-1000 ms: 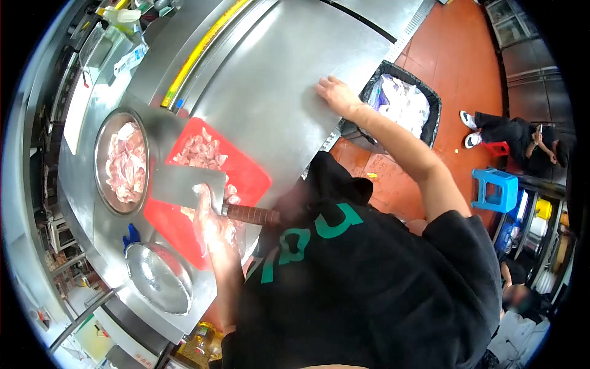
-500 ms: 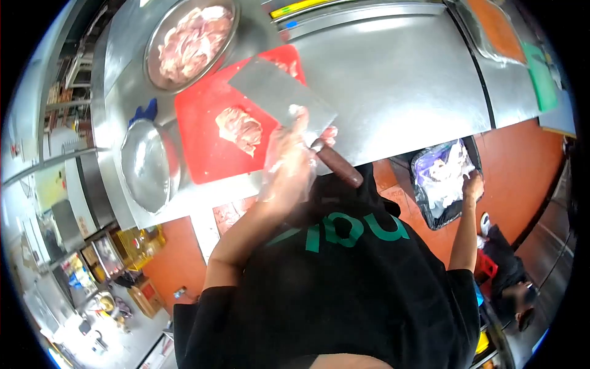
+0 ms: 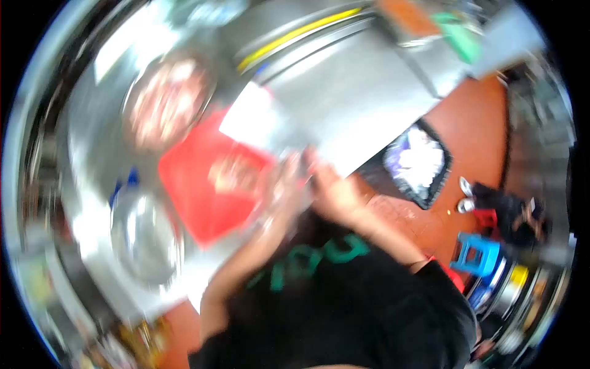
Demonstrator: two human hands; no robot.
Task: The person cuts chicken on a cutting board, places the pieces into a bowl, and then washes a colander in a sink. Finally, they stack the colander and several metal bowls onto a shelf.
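A cleaver, its broad blade bright with glare, lies slanted above the upper right of a red cutting board. My right hand, bare, is closed at the handle end and hides the handle. My left hand, in a clear plastic glove, is close beside it at the near end of the blade; motion smears its fingers. On the board, left of my gloved hand, rests a piece of raw meat. A metal bowl of raw meat stands beyond the board, blurred.
Left of the board is a shiny round metal bowl, with a blue object behind it. A lined bin stands right of the steel counter. Farther right are a blue stool and a person.
My right hand has left the bin and come to the cleaver's handle beside my left hand. The camera view has turned and blurred, shifting the board and bowls lower.
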